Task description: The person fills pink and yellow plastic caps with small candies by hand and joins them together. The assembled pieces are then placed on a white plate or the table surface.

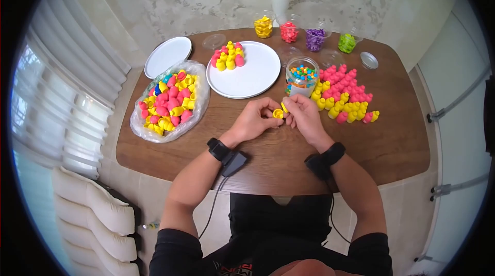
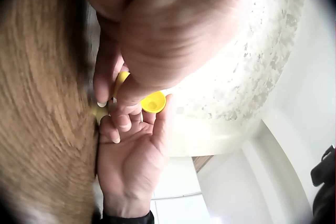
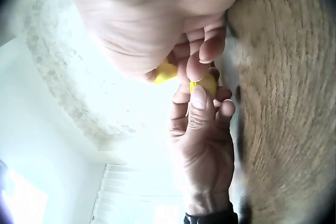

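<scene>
Above the front of the table, my left hand [image 1: 251, 121] pinches a small yellow cup-shaped shell [image 1: 278, 113] between thumb and fingers, its hollow side facing up. Close beside it, my right hand [image 1: 306, 116] grips another yellow piece [image 1: 284, 107] with thumb and fingertips. In the left wrist view the right hand's piece [image 2: 153, 101] shows a round hollow opening. The right wrist view shows the left thumb pressed on its yellow shell [image 3: 205, 84]. Just beyond the hands stands a clear jar [image 1: 300, 89] of multicoloured small candies. Fingers partly hide both yellow pieces.
Left, a plastic bag [image 1: 202, 102] holds pink, yellow and a few blue shells. A white plate [image 1: 252, 82] bears pink and yellow bottle-shaped pieces; more such pieces [image 1: 343, 88] crowd the right. Cups of yellow [image 1: 263, 27], pink, purple and green bits line the back. Another plate [image 1: 167, 57] lies back left.
</scene>
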### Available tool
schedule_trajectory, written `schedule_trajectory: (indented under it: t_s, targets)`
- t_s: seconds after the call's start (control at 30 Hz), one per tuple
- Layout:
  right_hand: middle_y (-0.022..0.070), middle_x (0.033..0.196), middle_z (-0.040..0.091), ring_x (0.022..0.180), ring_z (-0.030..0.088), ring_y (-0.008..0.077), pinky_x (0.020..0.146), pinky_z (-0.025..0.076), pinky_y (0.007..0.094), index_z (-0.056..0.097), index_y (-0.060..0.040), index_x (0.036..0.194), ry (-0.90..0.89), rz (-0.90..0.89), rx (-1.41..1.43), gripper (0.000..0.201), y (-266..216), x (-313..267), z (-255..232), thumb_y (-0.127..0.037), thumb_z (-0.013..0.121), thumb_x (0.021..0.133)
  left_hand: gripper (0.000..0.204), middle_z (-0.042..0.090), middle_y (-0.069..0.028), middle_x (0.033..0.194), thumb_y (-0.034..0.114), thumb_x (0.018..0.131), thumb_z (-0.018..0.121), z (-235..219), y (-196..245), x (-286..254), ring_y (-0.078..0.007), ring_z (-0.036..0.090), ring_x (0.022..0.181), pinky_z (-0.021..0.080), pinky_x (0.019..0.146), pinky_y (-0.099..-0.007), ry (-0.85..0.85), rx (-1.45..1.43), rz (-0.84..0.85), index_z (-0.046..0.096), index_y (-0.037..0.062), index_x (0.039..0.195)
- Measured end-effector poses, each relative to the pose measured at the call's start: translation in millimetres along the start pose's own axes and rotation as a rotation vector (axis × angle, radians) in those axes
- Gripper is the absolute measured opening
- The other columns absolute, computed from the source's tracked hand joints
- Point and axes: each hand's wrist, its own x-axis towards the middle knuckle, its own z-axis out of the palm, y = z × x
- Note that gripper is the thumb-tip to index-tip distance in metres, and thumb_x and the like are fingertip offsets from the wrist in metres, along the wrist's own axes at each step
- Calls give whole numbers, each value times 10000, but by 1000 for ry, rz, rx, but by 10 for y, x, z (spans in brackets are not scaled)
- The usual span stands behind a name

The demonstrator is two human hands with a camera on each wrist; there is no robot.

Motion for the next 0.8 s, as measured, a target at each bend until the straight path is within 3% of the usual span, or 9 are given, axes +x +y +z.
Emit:
schedule_trajectory:
  t_s: [0.27,0.33,0.4,0.43,0.5,0.57,0.67,0.7,0.8]
  targets:
    - [-16,818,651,639,554,22,546,427,190,664,-27,1025,33,-5,-14,203,-46,-31,51,-224,706,1002,284,713,-27,857,34,927,756,-84,14,7,-76,648,727,538,670,-229,167,-65,-4,678,-39,1189]
    - [-14,802,651,687,571,37,588,450,220,666,-4,964,36,-129,-48,221,138,18,77,-212,739,974,300,706,-25,833,46,933,748,-166,85,-1,-71,633,703,528,653,-227,249,-23,30,683,-39,1213]
    - [6,752,649,674,576,58,591,464,252,663,11,911,57,-145,-180,259,146,25,93,-229,747,964,313,699,-14,816,55,937,737,-208,232,15,-62,617,685,513,636,-218,345,-13,54,689,-35,1232]
    - [14,741,649,668,576,63,591,467,261,663,14,902,70,-158,-196,270,142,32,97,-235,750,960,333,708,-45,1017,23,946,719,-242,346,24,-66,620,776,546,688,-241,343,62,-17,661,-35,1269]
    - [30,718,648,656,576,73,591,474,280,663,19,885,80,-177,-238,290,135,36,107,-248,756,952,317,692,-56,1061,19,939,728,-186,557,144,-73,623,807,556,695,-256,348,122,102,648,-39,1240]
    - [-18,754,630,677,551,37,591,452,242,663,2,906,68,-171,-261,248,127,28,101,-222,745,975,288,661,-68,1119,10,911,748,-65,793,311,-99,635,863,578,704,-294,380,148,222,619,-27,1166]
    - [-34,772,624,692,543,26,597,447,230,666,1,920,68,-158,-275,234,87,8,101,-211,746,978,300,651,-93,1145,15,882,774,28,1079,583,-151,655,869,581,695,-314,282,600,350,606,-17,1128]
    - [-30,771,626,694,545,30,599,450,234,668,4,921,75,-152,-273,237,75,6,101,-212,750,974,297,623,-132,1170,-11,872,727,56,1157,665,-258,681,923,586,735,-371,214,716,419,604,-13,1143]
    - [-9,769,634,694,551,45,612,461,244,672,21,927,109,-218,-280,251,128,15,74,-214,754,967,270,600,-170,1146,-17,872,663,152,1247,853,-349,670,984,572,794,-429,93,1331,690,611,-4,1137]
